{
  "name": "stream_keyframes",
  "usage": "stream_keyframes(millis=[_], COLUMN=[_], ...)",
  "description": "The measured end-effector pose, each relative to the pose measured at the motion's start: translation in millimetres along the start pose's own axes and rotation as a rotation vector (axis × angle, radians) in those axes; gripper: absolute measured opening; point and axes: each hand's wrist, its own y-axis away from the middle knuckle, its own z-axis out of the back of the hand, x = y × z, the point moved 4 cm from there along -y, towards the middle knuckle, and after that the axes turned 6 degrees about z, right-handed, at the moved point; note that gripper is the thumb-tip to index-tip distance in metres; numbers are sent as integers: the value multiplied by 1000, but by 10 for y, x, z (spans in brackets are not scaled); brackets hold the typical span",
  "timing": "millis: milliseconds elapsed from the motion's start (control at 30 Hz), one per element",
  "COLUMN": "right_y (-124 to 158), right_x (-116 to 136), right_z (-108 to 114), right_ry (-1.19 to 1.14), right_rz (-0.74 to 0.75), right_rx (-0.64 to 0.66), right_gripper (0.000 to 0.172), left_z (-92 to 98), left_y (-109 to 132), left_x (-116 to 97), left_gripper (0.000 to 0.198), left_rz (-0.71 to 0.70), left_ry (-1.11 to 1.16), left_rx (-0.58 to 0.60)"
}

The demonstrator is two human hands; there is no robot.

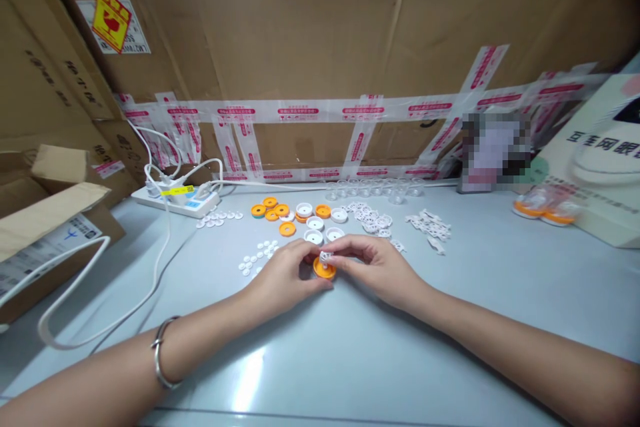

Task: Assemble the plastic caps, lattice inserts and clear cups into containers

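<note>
My left hand (284, 277) is closed around a small orange round cap (324, 269) just above the grey table (350, 347). My right hand (373, 261) pinches a small white gear-like piece (325, 257) sitting on top of that cap. Both hands meet at the table's middle. A silver bangle (161, 353) circles my left wrist. Just beyond my fingers lie several orange caps (273, 209) and white caps (315, 223).
Small white discs (255, 257) lie to the left, and white gear pieces (373, 219) and clips (431, 225) to the right. A row of clear cups (373, 190) lines the cardboard wall. A power strip (175, 199) with cables sits back left, cardboard boxes (45, 227) left, a white box (595, 160) right.
</note>
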Motion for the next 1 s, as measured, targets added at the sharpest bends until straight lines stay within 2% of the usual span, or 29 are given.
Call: stream_keyframes(millis=[567,1000], right_y=[-28,-7], right_x=[-6,-14], right_z=[-3,-29], right_ry=[37,33], right_rz=[125,134], right_rx=[48,47], right_gripper=[6,7], left_z=[-9,-4], left_y=[9,15], left_x=[-11,-20], left_gripper=[21,17], left_rz=[-58,-104], left_ry=[-13,-17], left_rx=[18,33])
